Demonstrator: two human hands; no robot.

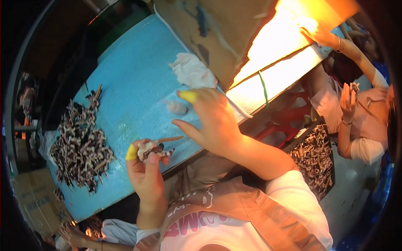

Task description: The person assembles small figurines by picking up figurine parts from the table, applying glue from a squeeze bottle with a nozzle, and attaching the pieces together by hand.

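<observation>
My left hand point(146, 180) pinches a small white-and-dark figure point(147, 149) on a thin wooden stick, above the table's near edge. A yellow cover wraps one of its fingertips. Over the blue tabletop point(134, 83), my right hand point(211, 119) is open, fingers and thumb apart, with nothing in it. One of its fingertips also wears a yellow cover. Just beyond the right thumb lies a small whitish object point(176, 107), blurred; its kind is unclear. A crumpled white cloth point(192, 71) rests past the right hand.
Many similar small pieces form a pile point(83, 144) on the table's left. A dark crate point(312, 159) of them stands at right. Brown cardboard point(226, 33) rises beside a brightly lit work surface point(268, 54). A co-worker's hand point(320, 37) reaches there; another person's hands point(75, 235) show lower left.
</observation>
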